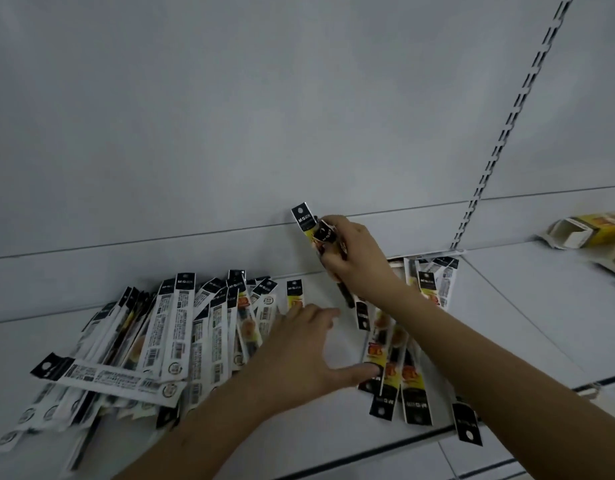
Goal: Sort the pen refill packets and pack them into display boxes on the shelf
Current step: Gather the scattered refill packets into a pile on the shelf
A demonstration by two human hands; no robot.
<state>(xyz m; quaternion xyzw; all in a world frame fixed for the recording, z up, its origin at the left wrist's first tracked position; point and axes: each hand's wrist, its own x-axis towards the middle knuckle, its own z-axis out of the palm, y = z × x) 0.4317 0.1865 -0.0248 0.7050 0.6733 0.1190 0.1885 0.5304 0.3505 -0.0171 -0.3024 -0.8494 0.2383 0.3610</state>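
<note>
A big loose pile of pen refill packets [181,334] covers the left of the white shelf [527,327]; they are long, black-topped, white or yellow. My right hand [354,258] grips a small bunch of packets [307,223], held upright above the shelf near the back wall. My left hand [302,355] is spread flat on the shelf between the pile and a smaller row of packets [399,368], its thumb touching that row. More packets [437,289] lean at the back right behind my right forearm.
Open yellow and white display boxes [583,230] lie on the shelf at the far right. A slotted metal upright [506,133] runs up the grey back wall. The shelf's front edge [403,441] passes under my forearms.
</note>
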